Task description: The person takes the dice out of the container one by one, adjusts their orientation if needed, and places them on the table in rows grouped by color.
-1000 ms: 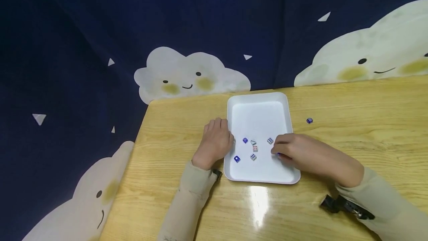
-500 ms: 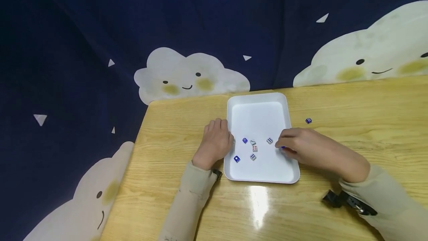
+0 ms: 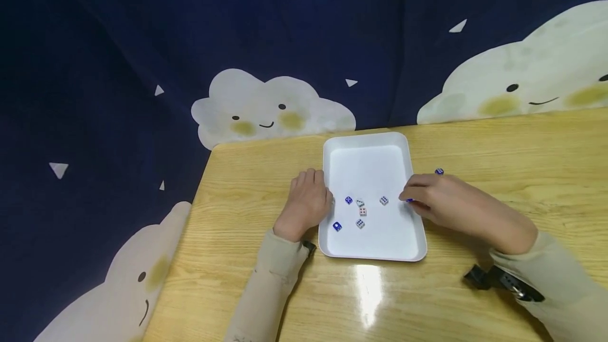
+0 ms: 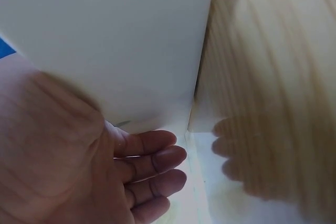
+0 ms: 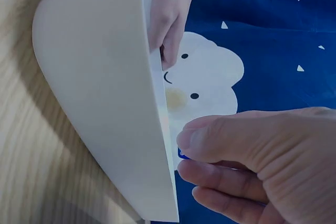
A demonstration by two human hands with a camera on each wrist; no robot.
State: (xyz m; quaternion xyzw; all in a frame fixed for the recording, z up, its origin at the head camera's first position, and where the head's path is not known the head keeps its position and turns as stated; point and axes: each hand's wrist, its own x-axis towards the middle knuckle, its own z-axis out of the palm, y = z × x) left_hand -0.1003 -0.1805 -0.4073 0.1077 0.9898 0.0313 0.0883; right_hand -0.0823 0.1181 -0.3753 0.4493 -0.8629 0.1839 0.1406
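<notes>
Between thumb and fingertips, my right hand (image 3: 439, 198) pinches a blue die (image 3: 409, 200), over the right wall of a white tray (image 3: 368, 160). The right wrist view shows only a blue sliver of that die (image 5: 182, 154), the rest hidden by the thumb and fingers. My left hand (image 3: 306, 202) grips the tray's left wall, its fingers (image 4: 168, 158) along the outside. Inside the tray lie a blue die (image 3: 349, 200), another blue die (image 3: 337, 226) and several white dice, including one with red pips (image 3: 363, 211) and one nearer the right hand (image 3: 383, 200).
A single blue die (image 3: 439, 171) lies on the wooden table (image 3: 522, 173) just beyond the right hand. Behind the table hangs a dark blue curtain (image 3: 294, 30) printed with clouds. Black wrist straps (image 3: 510, 284) sit at the sleeves.
My right hand has moved right and slightly away from me with the blue die, from over the tray floor to the tray's right wall. The left hand stays in place.
</notes>
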